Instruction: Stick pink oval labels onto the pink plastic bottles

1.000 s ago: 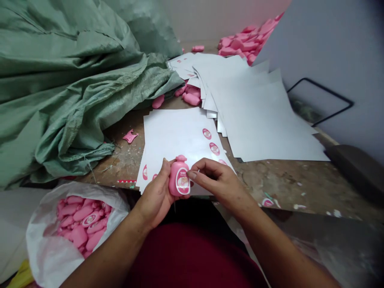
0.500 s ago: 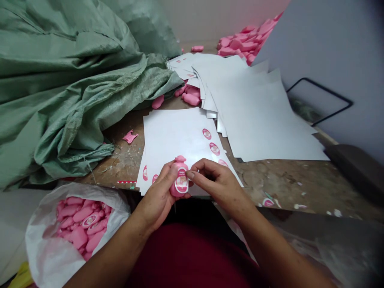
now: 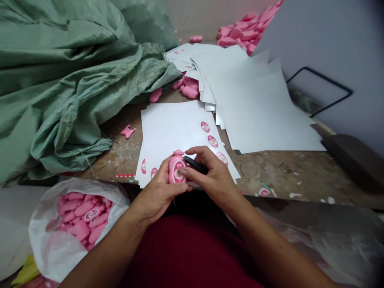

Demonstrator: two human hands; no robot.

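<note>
My left hand [image 3: 159, 192] is closed around a small pink bottle [image 3: 173, 170], its neck pointing away from me. An oval label marked "BABY" [image 3: 179, 165] lies on the bottle's front. My right hand [image 3: 213, 172] holds a slim black pen-like tool [image 3: 195, 164], whose exact kind I cannot make out. The right thumb rests on the label, and the tool's tip is beside the bottle's upper right edge. Below the bottle, label sheets [image 3: 171, 124] lie stacked on the worktable, with several oval labels along their edges.
At lower left, a white sack [image 3: 45, 244] holds several pink bottles. A green woven sack [image 3: 75, 80] covers the table's left. Blank white sheets [image 3: 255, 108] are piled right of centre, with a heap of pink bottles [image 3: 243, 32] behind. A dark block [image 3: 354, 160] sits far right.
My right thumb has shifted from the label's right edge onto its face, and the black tool now shows in that hand. The view has tilted slightly; the left hand still holds the bottle.
</note>
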